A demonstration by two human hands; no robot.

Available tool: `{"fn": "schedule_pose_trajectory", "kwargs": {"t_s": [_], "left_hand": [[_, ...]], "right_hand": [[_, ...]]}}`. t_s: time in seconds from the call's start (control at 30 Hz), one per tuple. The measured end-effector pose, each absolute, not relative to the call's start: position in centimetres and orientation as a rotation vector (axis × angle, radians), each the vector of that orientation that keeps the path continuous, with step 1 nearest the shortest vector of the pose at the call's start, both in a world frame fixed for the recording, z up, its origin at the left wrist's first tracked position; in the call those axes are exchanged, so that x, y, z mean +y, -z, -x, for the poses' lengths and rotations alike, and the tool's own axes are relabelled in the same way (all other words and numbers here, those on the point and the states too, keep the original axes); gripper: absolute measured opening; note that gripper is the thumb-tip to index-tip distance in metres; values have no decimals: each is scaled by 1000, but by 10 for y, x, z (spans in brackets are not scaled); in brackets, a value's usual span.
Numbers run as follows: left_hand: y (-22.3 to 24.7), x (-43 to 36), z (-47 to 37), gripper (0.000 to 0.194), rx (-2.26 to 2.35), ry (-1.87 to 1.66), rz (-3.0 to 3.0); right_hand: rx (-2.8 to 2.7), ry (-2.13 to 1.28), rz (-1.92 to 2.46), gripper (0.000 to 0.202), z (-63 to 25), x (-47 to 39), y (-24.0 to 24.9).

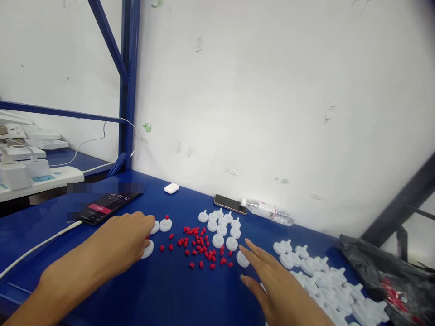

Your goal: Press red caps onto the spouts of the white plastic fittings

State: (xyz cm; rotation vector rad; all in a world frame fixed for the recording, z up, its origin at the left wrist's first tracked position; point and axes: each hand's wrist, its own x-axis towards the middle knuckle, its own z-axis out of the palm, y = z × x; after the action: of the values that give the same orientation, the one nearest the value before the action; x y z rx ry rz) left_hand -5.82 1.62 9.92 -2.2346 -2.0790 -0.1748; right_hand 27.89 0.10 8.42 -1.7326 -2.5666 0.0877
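Note:
My left hand [131, 242] is closed in a pinch over a white funnel-shaped piece [148, 250]. A bit of red shows at its fingertips, a small red cap on top of that piece, mostly hidden by the fingers. Behind it stands a white piece topped with a red cap [166, 217], with another white piece [155, 227] partly covered by the hand. My right hand [272, 276] has its fingers spread, and its fingertips are beside a single white funnel-shaped piece [242, 259]. Between the hands lie several loose red caps [200, 242] and a cluster of white pieces [222, 229].
Many more white pieces [322, 276] lie at right, near a black plastic bag [390, 267] with red items. At the back are a phone [230, 204], a plastic bottle [268, 211] and a white case [171, 188]. A cabled phone [108, 207] lies left, near a power strip [57, 179].

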Motion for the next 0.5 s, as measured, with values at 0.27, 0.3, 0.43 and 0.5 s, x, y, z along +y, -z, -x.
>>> {"fn": "schedule_pose_trajectory", "kwargs": {"t_s": [0.27, 0.3, 0.43, 0.5], "left_hand": [[-109, 10, 31, 23, -2082, -1, 2214], [-106, 11, 28, 24, -2084, -8, 2229], [-96, 14, 21, 29, -2073, -41, 2292], [-91, 17, 19, 32, -2049, -60, 2315]], "right_hand": [[-2533, -145, 1736, 54, -272, -4, -94], [-2535, -161, 1751, 57, -271, -4, -97], [-2548, -249, 1723, 59, -265, -6, -106], [-2544, -277, 1700, 54, -264, -6, -107]]}}
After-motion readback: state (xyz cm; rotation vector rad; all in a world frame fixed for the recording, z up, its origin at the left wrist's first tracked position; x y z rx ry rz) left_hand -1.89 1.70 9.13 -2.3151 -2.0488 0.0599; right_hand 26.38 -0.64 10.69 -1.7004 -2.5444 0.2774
